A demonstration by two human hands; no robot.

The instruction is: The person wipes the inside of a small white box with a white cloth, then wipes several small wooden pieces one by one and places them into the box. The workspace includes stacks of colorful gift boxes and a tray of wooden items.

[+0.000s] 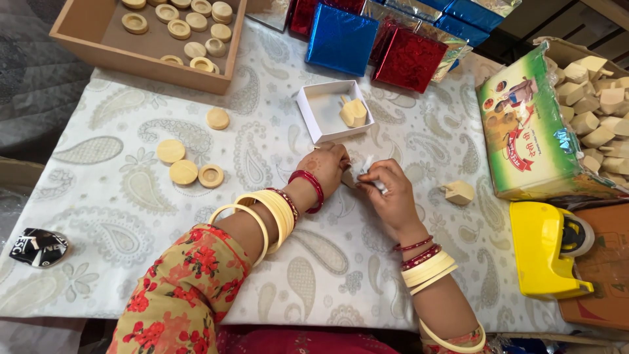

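Observation:
My left hand (325,165) and my right hand (388,195) meet over the patterned tablecloth (118,196), fingertips together around a small pale piece with a strip of clear tape (364,168); what lies between the fingers is mostly hidden. Just beyond the hands stands an open white box (313,113) holding a cream wooden spinning top (354,113). Another wooden top (458,192) lies on the cloth to the right of my right hand. Both wrists wear cream and red bangles.
Round wooden discs (183,172) lie on the left. A wooden tray (85,39) of similar discs stands at the back left. Shiny blue and red gift boxes (341,38) are at the back. A carton of wooden tops (593,98) and a yellow tape dispenser (547,249) are right.

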